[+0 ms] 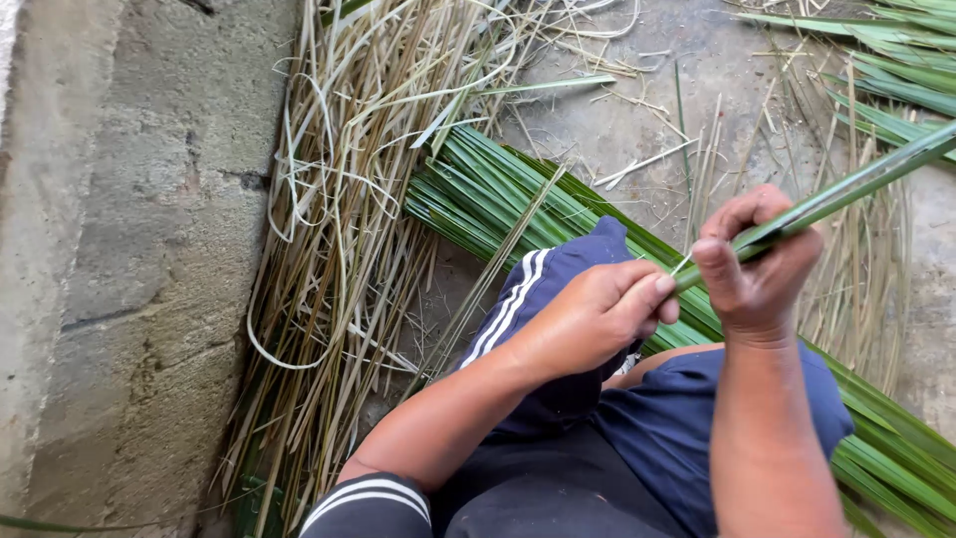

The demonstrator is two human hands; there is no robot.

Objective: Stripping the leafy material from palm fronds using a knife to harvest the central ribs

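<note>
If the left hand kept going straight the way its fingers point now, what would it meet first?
The left hand points right, toward the right hand, which grips the green leaf strip. It would probably meet that hand's thumb first; depth is hard to judge.

Taken from frame centre: a concrete wall (110, 259) is set at 9 o'clock, with a heap of dried stalks (339, 249) laid against its foot, between wall and knee. A bundle of leaf strips (498, 194) is spread on the ground (637, 120) from 12 to 5 o'clock, passing under the knee. The right hand (759, 261) is placed at 3 o'clock, the left hand (596, 314) just beside it toward centre; a single leaf strip (846, 187) is gripped in both and runs toward 2 o'clock. More fronds (896, 60) are found at 1 o'clock.
</note>
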